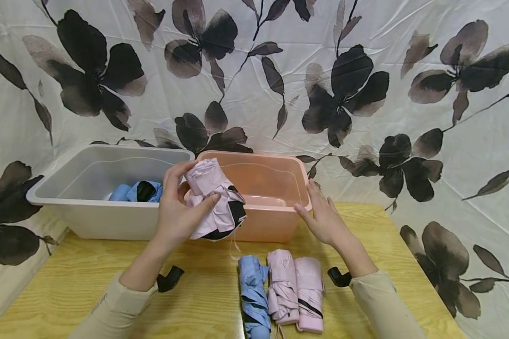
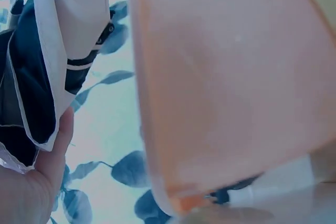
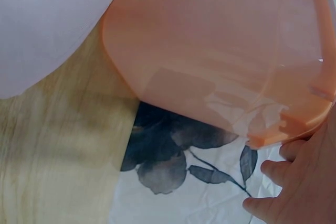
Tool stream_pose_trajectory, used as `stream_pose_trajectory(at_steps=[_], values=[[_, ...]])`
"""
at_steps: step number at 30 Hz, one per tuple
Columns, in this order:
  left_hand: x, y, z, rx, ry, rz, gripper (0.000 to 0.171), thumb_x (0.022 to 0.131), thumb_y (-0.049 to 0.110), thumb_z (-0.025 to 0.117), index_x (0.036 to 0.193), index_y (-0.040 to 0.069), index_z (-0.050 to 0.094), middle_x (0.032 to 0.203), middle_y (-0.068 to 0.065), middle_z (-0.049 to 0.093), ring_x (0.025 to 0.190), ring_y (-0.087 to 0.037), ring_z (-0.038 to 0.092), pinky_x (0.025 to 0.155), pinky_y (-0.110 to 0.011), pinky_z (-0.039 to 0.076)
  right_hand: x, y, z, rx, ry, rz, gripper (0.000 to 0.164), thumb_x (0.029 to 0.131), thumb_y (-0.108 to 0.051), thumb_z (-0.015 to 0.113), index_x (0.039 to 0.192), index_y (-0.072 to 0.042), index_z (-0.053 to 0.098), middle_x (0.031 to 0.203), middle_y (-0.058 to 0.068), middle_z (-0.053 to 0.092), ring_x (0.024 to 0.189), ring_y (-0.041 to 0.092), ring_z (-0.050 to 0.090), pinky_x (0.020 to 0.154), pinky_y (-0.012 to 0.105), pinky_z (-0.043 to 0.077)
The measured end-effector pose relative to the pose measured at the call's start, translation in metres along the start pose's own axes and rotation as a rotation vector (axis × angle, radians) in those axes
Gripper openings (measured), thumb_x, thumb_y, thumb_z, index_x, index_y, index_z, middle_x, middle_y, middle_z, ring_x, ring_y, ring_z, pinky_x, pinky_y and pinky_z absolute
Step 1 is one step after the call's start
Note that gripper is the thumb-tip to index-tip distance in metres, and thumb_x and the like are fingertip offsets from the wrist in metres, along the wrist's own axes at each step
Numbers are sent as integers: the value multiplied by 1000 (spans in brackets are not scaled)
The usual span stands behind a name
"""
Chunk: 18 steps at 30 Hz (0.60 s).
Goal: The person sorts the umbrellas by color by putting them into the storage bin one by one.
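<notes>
My left hand (image 1: 178, 207) grips a pale pink folded umbrella (image 1: 212, 197) with black underside showing, its fabric bunched loosely and a thin cord hanging. It is raised at the left front of the peach plastic bin (image 1: 271, 221), overlapping its rim in the head view. In the left wrist view the umbrella (image 2: 81, 19) shows its black lining beside the bin wall (image 2: 236, 77). My right hand (image 1: 326, 216) rests against the bin's right end, fingers extended along the rim. The right wrist view shows those fingers (image 3: 275, 171) at the bin's corner.
A white bin (image 1: 110, 221) stands left of the peach one, with blue umbrellas (image 1: 131, 192) inside. On the wooden table (image 1: 208, 301) in front lie a blue rolled umbrella (image 1: 253, 296) and two pink ones (image 1: 282, 287). Floral cloth (image 1: 271, 113) hangs behind.
</notes>
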<state>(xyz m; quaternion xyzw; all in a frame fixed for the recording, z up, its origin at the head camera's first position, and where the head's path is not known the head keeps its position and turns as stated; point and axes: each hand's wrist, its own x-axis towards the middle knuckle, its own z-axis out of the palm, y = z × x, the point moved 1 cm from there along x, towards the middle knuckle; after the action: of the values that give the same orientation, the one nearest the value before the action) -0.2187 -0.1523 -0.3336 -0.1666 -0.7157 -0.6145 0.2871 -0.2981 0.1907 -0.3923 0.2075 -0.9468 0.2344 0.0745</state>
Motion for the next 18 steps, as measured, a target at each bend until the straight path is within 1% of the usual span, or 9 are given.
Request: stream_pose_trajectory(at_steps=[5, 7, 11, 14, 18], values=[[28, 5, 17, -28, 38, 63, 82, 79, -15, 81, 148, 4, 43, 148, -7, 34, 130, -28, 52, 102, -25, 52, 1, 0, -1, -7, 1, -2, 84, 109, -57, 39, 166, -2, 10, 174, 14, 6, 159, 37, 14, 123, 68, 9], [39, 4, 25, -38, 51, 92, 80, 79, -14, 81, 147, 3, 42, 148, -9, 34, 130, -27, 52, 103, -28, 51, 1, 0, -2, -8, -2, 1, 84, 109, -56, 39, 166, -2, 10, 174, 15, 6, 159, 37, 14, 123, 68, 9], [60, -1, 42, -44, 73, 114, 78, 80, -12, 81, 146, 3, 41, 146, -13, 33, 128, -24, 51, 109, -33, 48, 0, -1, -2, -4, -12, 8, 85, 109, -57, 39, 166, -2, 10, 174, 14, 6, 159, 37, 13, 123, 67, 8], [73, -7, 54, -34, 68, 75, 78, 82, -10, 81, 147, 6, 40, 146, -12, 32, 129, -22, 50, 110, -36, 47, 0, -1, -3, -3, -15, 7, 85, 109, -59, 37, 166, -2, 10, 175, 13, 5, 159, 37, 13, 124, 67, 8], [87, -16, 70, 16, 36, 3, 77, 85, -4, 81, 148, 7, 39, 145, -14, 32, 125, -24, 50, 105, -37, 48, 0, -1, -2, -7, -14, 5, 86, 108, -60, 37, 166, -2, 10, 175, 12, 5, 159, 37, 14, 123, 67, 8]])
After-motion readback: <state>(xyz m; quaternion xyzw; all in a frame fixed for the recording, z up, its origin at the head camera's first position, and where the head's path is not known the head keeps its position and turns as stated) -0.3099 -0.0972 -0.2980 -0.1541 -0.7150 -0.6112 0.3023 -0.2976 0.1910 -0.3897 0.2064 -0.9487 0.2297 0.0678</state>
